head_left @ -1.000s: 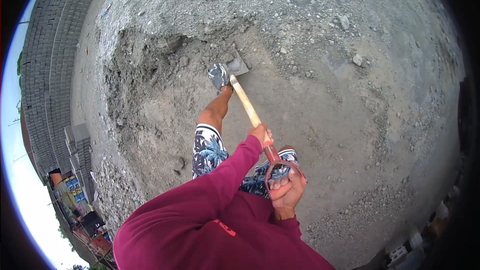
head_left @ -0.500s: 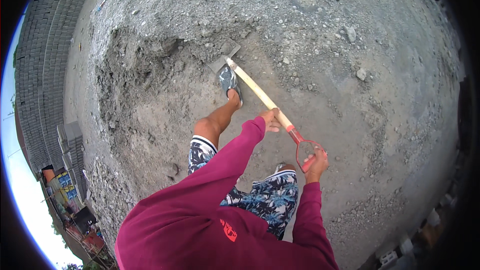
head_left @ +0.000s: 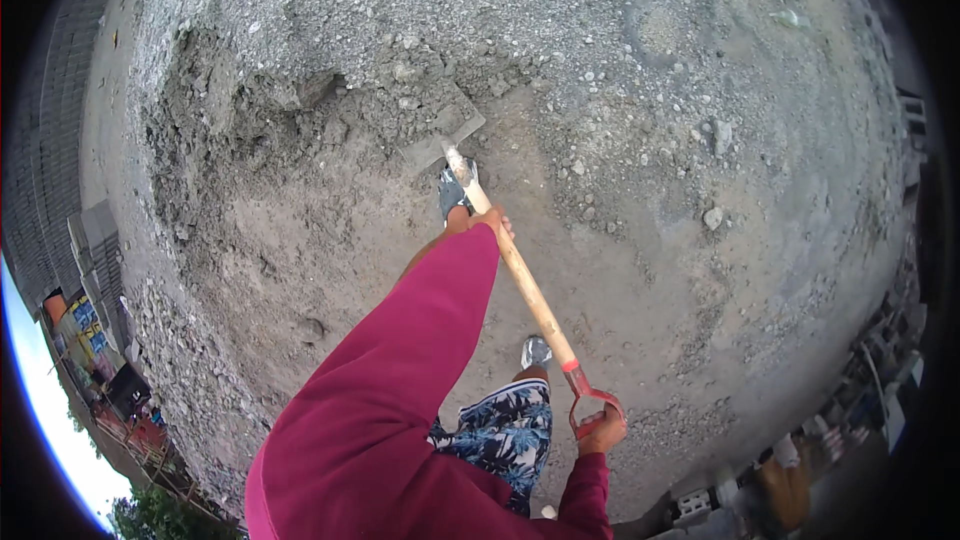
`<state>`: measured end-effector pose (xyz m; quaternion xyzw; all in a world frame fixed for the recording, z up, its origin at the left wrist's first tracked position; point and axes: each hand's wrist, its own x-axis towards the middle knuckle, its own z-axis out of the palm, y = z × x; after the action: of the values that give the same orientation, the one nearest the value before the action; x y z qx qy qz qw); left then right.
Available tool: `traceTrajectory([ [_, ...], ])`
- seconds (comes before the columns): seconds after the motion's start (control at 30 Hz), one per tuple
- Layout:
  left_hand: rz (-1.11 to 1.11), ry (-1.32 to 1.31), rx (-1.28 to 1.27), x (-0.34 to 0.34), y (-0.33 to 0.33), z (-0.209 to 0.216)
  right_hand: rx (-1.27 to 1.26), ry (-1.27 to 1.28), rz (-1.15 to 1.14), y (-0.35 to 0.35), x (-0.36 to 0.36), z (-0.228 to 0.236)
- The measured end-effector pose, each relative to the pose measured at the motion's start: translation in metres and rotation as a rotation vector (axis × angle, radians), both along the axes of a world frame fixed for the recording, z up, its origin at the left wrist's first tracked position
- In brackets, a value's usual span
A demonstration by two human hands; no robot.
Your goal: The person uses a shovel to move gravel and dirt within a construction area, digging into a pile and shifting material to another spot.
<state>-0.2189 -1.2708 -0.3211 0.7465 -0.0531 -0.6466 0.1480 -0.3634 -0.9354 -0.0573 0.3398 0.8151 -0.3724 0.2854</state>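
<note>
A shovel (head_left: 533, 303) with a pale wooden shaft and a red D-shaped handle slants across the middle of the view. My left hand (head_left: 493, 222) is wrapped round the shaft, low down near the blade. At the upper end, my right hand (head_left: 603, 430) grips the red D-handle. The flat grey blade (head_left: 440, 143) lies at the foot of a dug bank of gravelly soil (head_left: 320, 105), with loose soil on and against its far part. Just behind the blade is my patterned left shoe (head_left: 455, 190), partly covered by the shaft.
Loose stones, among them a larger one (head_left: 713, 218), lie on the ground to the right. Stacked grey blocks (head_left: 60, 130) stand along the far left. Hollow blocks (head_left: 692, 506) and assorted objects line the lower right edge. My right shoe (head_left: 535, 351) is planted below the shaft.
My left hand has slid down the shaft toward the blade. The handle and my right hand have moved lower in the view. More soil now covers the blade's far part.
</note>
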Motion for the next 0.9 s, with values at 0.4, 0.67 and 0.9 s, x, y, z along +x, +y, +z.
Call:
traceTrajectory([
  [0.4, 0.384, 0.056, -0.199, -0.051, 0.059, 0.143, -0.295, 0.060, 0.310, 0.077, -0.161, 0.045],
  [0.67, 0.773, 0.191, -0.260, -0.100, 0.179, 0.263, -0.442, 0.130, 0.742, 0.095, -0.307, 0.167],
  [0.9, 1.285, 0.341, -0.226, -0.100, 0.339, 0.296, -0.378, 0.168, 1.278, 0.051, -0.354, 0.249],
])
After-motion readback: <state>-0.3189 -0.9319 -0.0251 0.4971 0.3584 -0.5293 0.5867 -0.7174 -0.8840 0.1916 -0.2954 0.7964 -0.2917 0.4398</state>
